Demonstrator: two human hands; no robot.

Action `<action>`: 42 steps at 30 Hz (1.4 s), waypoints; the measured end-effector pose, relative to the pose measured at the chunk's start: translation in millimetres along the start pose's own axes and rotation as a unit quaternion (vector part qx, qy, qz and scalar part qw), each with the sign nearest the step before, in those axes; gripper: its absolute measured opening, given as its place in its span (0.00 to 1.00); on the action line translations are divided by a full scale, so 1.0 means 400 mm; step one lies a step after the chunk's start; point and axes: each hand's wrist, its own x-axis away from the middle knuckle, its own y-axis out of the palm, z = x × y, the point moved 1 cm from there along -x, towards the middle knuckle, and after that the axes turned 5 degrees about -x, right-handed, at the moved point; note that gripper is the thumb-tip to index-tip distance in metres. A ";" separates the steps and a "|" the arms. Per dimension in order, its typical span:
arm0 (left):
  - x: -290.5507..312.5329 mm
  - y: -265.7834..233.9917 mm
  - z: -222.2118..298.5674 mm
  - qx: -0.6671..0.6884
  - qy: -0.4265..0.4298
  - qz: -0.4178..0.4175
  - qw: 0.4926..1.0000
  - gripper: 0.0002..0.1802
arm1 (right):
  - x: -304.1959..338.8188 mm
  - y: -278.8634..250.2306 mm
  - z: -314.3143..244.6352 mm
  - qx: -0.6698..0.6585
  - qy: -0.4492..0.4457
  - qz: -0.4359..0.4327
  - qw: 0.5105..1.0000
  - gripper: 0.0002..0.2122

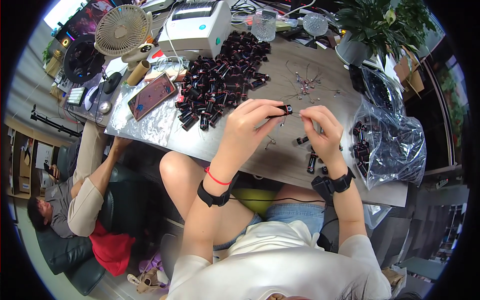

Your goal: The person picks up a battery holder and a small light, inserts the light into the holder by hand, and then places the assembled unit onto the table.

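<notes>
My left hand [245,120] grips a small black cylinder [286,108] with reddish edging, its round end turned to the right. Close by that end, the thumb and fingers of my right hand [322,127] pinch together on what looks like a thin wire [296,114]; its tip is too small to make out. A tiny part dangles just below the cylinder. Beneath my right hand lie a few similar black cylinders [312,162], partly hidden by it. Beyond both hands, small parts with thin wire leads [306,86] are scattered over the grey tabletop [270,159].
A large heap of black cylinders [215,82] sits left of centre, before a white printer [197,30]. A phone [152,96] rests at left near a fan [123,31]. On the right is a clear plastic bag [395,145] by more cylinders. Another person [65,210] reclines at far left.
</notes>
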 end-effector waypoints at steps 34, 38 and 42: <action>0.003 0.008 0.005 -0.047 0.016 -0.046 0.998 0.08 | 0.004 0.001 0.006 -0.161 0.173 -0.114 0.965 0.09; 0.008 0.013 -0.005 -0.031 -0.019 -0.066 0.997 0.05 | -0.004 0.000 -0.004 -0.078 0.114 -0.169 0.976 0.09; 0.009 0.015 -0.006 0.033 -0.119 -0.104 0.987 0.04 | 0.012 0.009 0.010 -0.153 0.176 -0.114 0.966 0.11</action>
